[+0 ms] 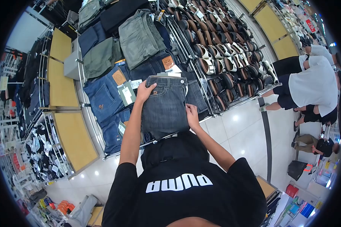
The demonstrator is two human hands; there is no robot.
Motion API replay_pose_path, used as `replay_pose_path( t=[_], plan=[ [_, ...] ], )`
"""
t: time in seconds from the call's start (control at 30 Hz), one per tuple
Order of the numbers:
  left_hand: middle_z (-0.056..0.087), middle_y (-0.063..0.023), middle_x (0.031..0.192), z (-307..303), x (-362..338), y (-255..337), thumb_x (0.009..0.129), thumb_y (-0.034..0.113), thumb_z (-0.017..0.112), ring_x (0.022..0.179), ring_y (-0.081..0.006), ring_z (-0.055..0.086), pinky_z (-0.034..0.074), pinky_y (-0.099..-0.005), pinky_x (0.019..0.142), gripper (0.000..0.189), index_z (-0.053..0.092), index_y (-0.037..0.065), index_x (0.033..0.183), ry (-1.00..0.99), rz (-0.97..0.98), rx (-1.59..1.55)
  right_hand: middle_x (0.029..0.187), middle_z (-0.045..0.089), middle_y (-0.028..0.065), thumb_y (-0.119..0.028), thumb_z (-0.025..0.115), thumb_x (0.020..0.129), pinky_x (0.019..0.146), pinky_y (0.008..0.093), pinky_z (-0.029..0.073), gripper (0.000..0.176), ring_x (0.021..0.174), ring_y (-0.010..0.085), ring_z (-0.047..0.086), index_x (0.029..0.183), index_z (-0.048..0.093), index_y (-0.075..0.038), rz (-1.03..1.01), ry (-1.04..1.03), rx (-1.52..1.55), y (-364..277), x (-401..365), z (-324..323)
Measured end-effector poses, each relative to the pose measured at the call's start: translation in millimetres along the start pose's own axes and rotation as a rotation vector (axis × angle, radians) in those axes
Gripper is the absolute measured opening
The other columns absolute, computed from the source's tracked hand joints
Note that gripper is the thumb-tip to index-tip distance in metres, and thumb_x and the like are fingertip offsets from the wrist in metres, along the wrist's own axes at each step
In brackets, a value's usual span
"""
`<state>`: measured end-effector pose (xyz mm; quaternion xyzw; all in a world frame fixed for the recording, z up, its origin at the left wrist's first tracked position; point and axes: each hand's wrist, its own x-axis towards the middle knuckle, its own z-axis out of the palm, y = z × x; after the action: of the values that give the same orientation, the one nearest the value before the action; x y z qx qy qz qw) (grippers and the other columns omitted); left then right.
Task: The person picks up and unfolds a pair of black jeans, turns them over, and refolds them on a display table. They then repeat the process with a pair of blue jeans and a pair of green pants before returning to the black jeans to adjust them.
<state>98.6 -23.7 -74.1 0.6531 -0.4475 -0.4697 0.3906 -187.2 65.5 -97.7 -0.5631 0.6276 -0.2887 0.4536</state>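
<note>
A folded pair of dark grey jeans [164, 108] is held up in front of my body, over the near edge of the display. My left hand [145, 91] grips its upper left edge, thumb on the front by the waistband. On the opposite side, my right hand [192, 114] pinches the edge lower down. Just left of the jeans lie blue jeans [102, 101] with a leather patch and a hanging paper tag [126, 94]. Behind them, darker jeans [154, 65] with a brown patch are partly covered.
Folded olive trousers [141, 38] are stacked farther back. A rack of sandals [225, 49] adjoins on the right. Yellow panels [75, 140] and a bin of small packaged items [45, 149] stand left. People, one in a white shirt [312, 83], are on the tiled floor at right.
</note>
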Motion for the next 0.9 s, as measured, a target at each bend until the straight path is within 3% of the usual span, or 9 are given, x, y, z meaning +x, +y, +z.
replay_pose_path(
  t=[0.07,0.17,0.3,0.37,0.43,0.53,0.67,0.77,0.9],
  plan=[
    [0.065,-0.0229,0.120,-2.1,-6.2,3.6,0.075,0.040,0.081,0.111,-0.0377,0.063,0.047,-0.0419,0.098,0.073,0.056,-0.004,0.128,0.055,0.078,0.271,0.135,0.049,0.0198,-0.049,0.054,0.097,0.110,0.0356,0.032,0.062,0.128,0.0293,0.045,0.131,0.053,0.003,0.297,-0.023,0.183,-21.7,2.8,-6.7],
    [0.058,-0.0236,0.132,5.0,-25.1,-0.4,0.075,0.047,0.079,0.120,-0.0388,0.057,0.044,-0.0442,0.103,0.084,0.050,-0.002,0.136,0.239,0.141,0.540,0.135,0.048,0.0251,-0.053,0.066,0.088,0.106,0.0366,0.038,0.079,0.126,0.0310,0.049,0.134,0.048,0.008,0.441,-0.072,0.316,-59.6,1.2,-15.3],
    [0.062,-0.0274,0.122,7.3,-41.2,-8.1,0.073,0.051,0.081,0.112,-0.0390,0.062,0.047,-0.0424,0.098,0.089,0.051,-0.010,0.131,0.291,-0.212,0.502,0.138,0.047,0.0295,-0.055,0.076,0.078,0.106,0.0375,0.039,0.098,0.127,0.0312,0.050,0.138,0.040,0.013,0.498,-0.202,0.280,-50.9,24.1,-22.3],
    [0.064,-0.0283,0.118,1.4,-38.8,-13.3,0.071,0.051,0.081,0.108,-0.0377,0.064,0.049,-0.0420,0.095,0.088,0.054,-0.011,0.127,0.238,-0.227,0.437,0.135,0.051,0.0288,-0.052,0.078,0.076,0.106,0.0383,0.041,0.098,0.125,0.0328,0.052,0.138,0.040,0.015,0.531,-0.409,0.353,-48.4,33.8,-23.0],
    [0.066,-0.0292,0.113,-6.1,-31.2,-21.2,0.069,0.052,0.082,0.105,-0.0364,0.066,0.051,-0.0417,0.092,0.087,0.057,-0.013,0.122,0.185,-0.242,0.369,0.132,0.054,0.0301,-0.046,0.079,0.076,0.105,0.0383,0.042,0.094,0.123,0.0349,0.055,0.134,0.042,0.016,0.527,-0.395,0.340,-45.1,35.2,-15.3],
    [0.072,-0.0199,0.096,-13.7,-20.9,-25.8,0.070,0.040,0.085,0.082,-0.0257,0.071,0.055,-0.0342,0.074,0.068,0.063,-0.011,0.109,0.085,-0.153,0.140,0.118,0.064,0.0298,-0.030,0.080,0.074,0.097,0.0398,0.048,0.071,0.111,0.0378,0.064,0.124,0.051,0.012,-0.072,-0.173,0.148,-65.7,20.8,-4.9],
    [0.070,-0.0116,0.089,-18.8,-22.9,-29.7,0.077,0.028,0.083,0.077,-0.0196,0.068,0.055,-0.0327,0.071,0.049,0.060,-0.006,0.102,0.134,-0.110,-0.002,0.096,0.063,0.0341,-0.023,0.073,0.080,0.080,0.0544,0.048,0.051,0.092,0.0512,0.061,0.111,0.047,0.008,-0.258,-0.121,-0.146,-115.5,-6.6,2.6],
    [0.069,-0.0108,0.093,-28.1,-42.9,-13.5,0.083,0.020,0.079,0.080,-0.0164,0.067,0.054,-0.0301,0.072,0.040,0.057,-0.002,0.108,0.117,-0.152,-0.366,0.132,0.045,0.0359,-0.018,0.073,0.080,0.092,0.0511,0.045,0.053,0.115,0.0503,0.052,0.116,0.044,0.009,-0.374,-0.230,-0.191,-140.3,-21.7,9.5],
    [0.068,-0.0093,0.097,-45.9,-65.5,-17.0,0.086,0.015,0.075,0.083,-0.0144,0.066,0.054,-0.0286,0.074,0.034,0.054,0.003,0.110,0.154,-0.164,-0.481,0.138,0.038,0.0351,-0.020,0.073,0.083,0.097,0.0482,0.043,0.068,0.125,0.0482,0.045,0.129,0.037,0.013,-0.588,-0.207,-0.191,-151.1,-33.2,21.0]
  ],
)
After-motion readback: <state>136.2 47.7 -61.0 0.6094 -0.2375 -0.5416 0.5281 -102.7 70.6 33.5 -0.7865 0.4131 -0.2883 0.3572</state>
